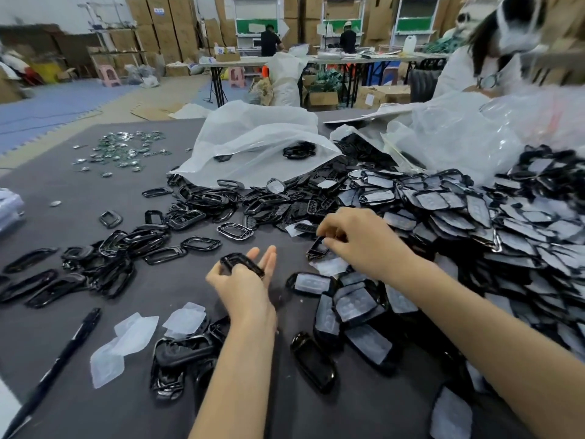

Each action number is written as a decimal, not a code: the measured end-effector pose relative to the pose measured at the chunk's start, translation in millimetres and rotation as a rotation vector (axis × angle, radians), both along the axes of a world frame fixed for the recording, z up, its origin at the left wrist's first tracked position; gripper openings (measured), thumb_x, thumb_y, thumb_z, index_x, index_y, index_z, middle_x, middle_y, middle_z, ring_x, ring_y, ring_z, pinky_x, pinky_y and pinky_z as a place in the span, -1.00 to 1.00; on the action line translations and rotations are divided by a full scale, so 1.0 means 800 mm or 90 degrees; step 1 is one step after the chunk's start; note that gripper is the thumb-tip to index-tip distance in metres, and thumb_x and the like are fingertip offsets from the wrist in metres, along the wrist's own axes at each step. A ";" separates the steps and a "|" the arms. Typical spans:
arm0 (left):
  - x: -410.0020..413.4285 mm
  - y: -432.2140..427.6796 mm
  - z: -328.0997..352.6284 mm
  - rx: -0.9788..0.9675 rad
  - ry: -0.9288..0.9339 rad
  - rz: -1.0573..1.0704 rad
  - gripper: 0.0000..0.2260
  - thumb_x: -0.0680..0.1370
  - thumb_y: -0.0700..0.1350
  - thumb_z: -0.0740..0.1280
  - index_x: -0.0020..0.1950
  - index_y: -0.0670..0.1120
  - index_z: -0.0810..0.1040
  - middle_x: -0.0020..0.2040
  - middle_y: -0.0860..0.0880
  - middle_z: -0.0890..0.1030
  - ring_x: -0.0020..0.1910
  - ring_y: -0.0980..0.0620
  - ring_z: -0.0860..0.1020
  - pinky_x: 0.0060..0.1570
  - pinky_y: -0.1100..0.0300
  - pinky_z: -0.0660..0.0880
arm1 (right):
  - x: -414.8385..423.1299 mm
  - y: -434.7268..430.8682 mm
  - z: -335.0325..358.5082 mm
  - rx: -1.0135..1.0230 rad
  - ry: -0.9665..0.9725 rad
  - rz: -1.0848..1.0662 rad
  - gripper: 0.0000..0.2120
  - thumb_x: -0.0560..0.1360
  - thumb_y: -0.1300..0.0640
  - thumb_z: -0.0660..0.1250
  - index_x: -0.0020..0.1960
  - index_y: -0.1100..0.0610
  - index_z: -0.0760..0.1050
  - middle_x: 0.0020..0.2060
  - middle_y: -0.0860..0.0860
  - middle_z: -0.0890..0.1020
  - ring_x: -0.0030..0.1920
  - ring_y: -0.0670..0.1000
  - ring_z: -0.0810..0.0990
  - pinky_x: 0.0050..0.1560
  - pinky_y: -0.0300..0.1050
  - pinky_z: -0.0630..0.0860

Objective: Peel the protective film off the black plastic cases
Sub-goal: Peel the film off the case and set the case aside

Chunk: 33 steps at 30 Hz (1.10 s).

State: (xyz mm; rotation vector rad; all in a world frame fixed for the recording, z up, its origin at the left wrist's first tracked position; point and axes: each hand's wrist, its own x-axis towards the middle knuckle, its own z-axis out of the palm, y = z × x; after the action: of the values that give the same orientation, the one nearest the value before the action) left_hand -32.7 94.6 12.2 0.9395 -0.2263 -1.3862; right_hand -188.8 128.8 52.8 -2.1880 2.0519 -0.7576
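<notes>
A black frame-shaped case (242, 263) is gripped in the left hand (250, 286) between the thumb and the curled lower fingers, while two upper fingers are held out straight beyond it. Its long axis is laid roughly left to right across the palm, with the right end dipped slightly toward the wearer. The right hand (361, 240) is turned palm down with its fingers curled, and a second black case (316, 248) is pinched at its far end by the fingertips; whether the film is also caught cannot be told. This case is set on a slant, its long axis run from near-left to far-right, and a sheet of whitish protective film (329, 266) is seen just under it, touching the dark worktop (177, 277).

To the right, a large heap of film-covered cases (474, 217) is piled up. Bare black frames (126, 248) are scattered on the left, and loose peeled films (133, 337) are spread nearer the wearer beside a black pen (63, 353). A white plastic bag (253, 144) is laid open behind the hands.
</notes>
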 end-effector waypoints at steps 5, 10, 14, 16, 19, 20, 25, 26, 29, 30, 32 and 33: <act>-0.003 0.001 -0.005 0.023 0.004 -0.009 -0.69 0.58 -0.44 -0.02 0.22 -0.11 0.21 -0.05 -0.22 0.51 -0.33 -0.08 0.66 -0.28 0.14 0.65 | 0.029 -0.088 -0.013 0.112 0.206 0.003 -0.78 0.56 0.21 0.24 0.19 0.19 0.48 0.15 0.11 0.50 0.19 0.15 0.45 0.04 0.00 0.46; -0.004 0.000 -0.009 0.033 0.003 -0.031 -0.63 0.58 -0.43 -0.02 0.33 -0.15 0.23 -0.02 -0.22 0.53 -0.35 -0.06 0.67 -0.26 0.14 0.65 | 0.039 -0.117 -0.031 0.096 0.380 -0.032 -0.81 0.58 0.28 0.17 0.16 0.21 0.45 0.11 0.13 0.54 0.16 0.18 0.48 -0.15 -0.02 0.31; -0.006 0.003 -0.006 0.040 0.014 -0.042 -0.66 0.58 -0.43 -0.02 0.26 -0.10 0.23 -0.02 -0.22 0.53 -0.34 -0.07 0.67 -0.26 0.13 0.65 | 0.040 -0.119 -0.029 0.069 0.377 -0.030 -0.84 0.53 0.30 0.18 0.04 0.23 0.51 -0.01 0.17 0.59 0.04 0.20 0.57 -0.20 -0.07 0.32; -0.006 0.005 -0.006 0.038 0.009 -0.060 -0.67 0.59 -0.42 -0.02 0.24 -0.09 0.24 -0.03 -0.22 0.55 -0.31 -0.08 0.67 -0.25 0.13 0.65 | 0.034 -0.120 -0.030 0.061 0.247 -0.063 -0.82 0.54 0.23 0.20 0.02 0.22 0.56 -0.03 0.19 0.60 0.00 0.21 0.58 -0.20 -0.07 0.38; -0.008 0.008 -0.005 0.017 -0.010 -0.106 -0.69 0.60 -0.41 0.00 0.27 -0.15 0.29 -0.04 -0.22 0.58 -0.28 -0.08 0.67 -0.20 0.12 0.64 | 0.022 -0.118 -0.030 -0.007 -0.003 -0.101 -0.80 0.55 0.17 0.25 -0.01 0.15 0.66 -0.05 0.11 0.67 -0.01 0.11 0.59 -0.06 -0.09 0.51; -0.009 0.009 -0.005 0.007 -0.014 -0.119 -0.70 0.60 -0.40 0.02 0.28 -0.18 0.32 -0.06 -0.22 0.59 -0.28 -0.07 0.67 -0.20 0.13 0.64 | 0.018 -0.116 -0.027 -0.044 -0.103 -0.123 -0.81 0.54 0.18 0.27 -0.03 0.16 0.67 -0.09 0.07 0.69 -0.07 0.04 0.59 -0.06 -0.15 0.50; -0.014 0.015 -0.001 -0.048 -0.046 -0.185 -0.80 0.64 -0.36 0.13 0.21 -0.31 0.46 -0.09 -0.19 0.65 -0.24 0.02 0.70 -0.27 0.27 0.61 | -0.003 -0.090 -0.009 -0.088 -0.516 -0.158 -0.90 0.53 0.20 0.34 -0.14 0.12 0.61 -0.27 0.02 0.62 -0.24 0.02 0.59 -0.14 -0.13 0.57; -0.015 0.018 0.001 -0.063 -0.051 -0.202 -0.81 0.64 -0.35 0.13 0.19 -0.31 0.48 -0.09 -0.18 0.65 -0.22 0.02 0.70 -0.28 0.28 0.60 | -0.006 -0.079 -0.007 -0.084 -0.579 -0.154 -0.87 0.54 0.22 0.34 -0.18 0.12 0.58 -0.29 0.03 0.62 -0.30 0.02 0.60 -0.22 -0.09 0.59; -0.022 0.030 0.007 -0.111 -0.082 -0.250 -0.84 0.64 -0.34 0.14 0.10 -0.26 0.51 -0.08 -0.20 0.66 -0.18 -0.01 0.70 -0.26 0.28 0.59 | -0.016 -0.036 -0.004 -0.076 -0.742 -0.111 -0.85 0.51 0.33 0.35 -0.21 0.16 0.55 -0.39 0.03 0.62 -0.43 -0.08 0.59 -0.39 -0.24 0.54; -0.025 0.035 0.008 -0.126 -0.102 -0.265 -0.84 0.64 -0.33 0.14 0.09 -0.24 0.51 -0.08 -0.21 0.67 -0.17 -0.03 0.70 -0.25 0.28 0.60 | -0.018 -0.020 -0.005 -0.069 -0.783 -0.094 -0.87 0.50 0.36 0.35 -0.19 0.19 0.54 -0.40 0.03 0.63 -0.41 -0.08 0.61 -0.37 -0.26 0.54; -0.032 0.045 0.009 -0.160 -0.145 -0.296 -0.84 0.64 -0.33 0.16 0.10 -0.21 0.51 -0.08 -0.22 0.68 -0.15 -0.06 0.70 -0.22 0.26 0.60 | -0.022 0.010 -0.009 -0.063 -0.868 -0.070 -0.88 0.47 0.40 0.35 -0.17 0.22 0.50 -0.40 0.04 0.65 -0.35 -0.04 0.65 -0.30 -0.26 0.57; -0.037 0.050 0.009 -0.181 -0.167 -0.312 -0.84 0.64 -0.33 0.16 0.11 -0.21 0.52 -0.10 -0.21 0.69 -0.15 -0.06 0.70 -0.22 0.26 0.60 | -0.024 0.024 -0.012 -0.064 -0.913 -0.061 -0.86 0.46 0.42 0.34 -0.18 0.23 0.48 -0.39 0.05 0.65 -0.33 -0.02 0.66 -0.26 -0.26 0.58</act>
State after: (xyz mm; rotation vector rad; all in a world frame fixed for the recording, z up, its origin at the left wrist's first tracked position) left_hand -62.0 134.7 19.8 0.8537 -0.8768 -1.6158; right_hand -207.7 148.1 42.9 -0.8622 1.2658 -1.7110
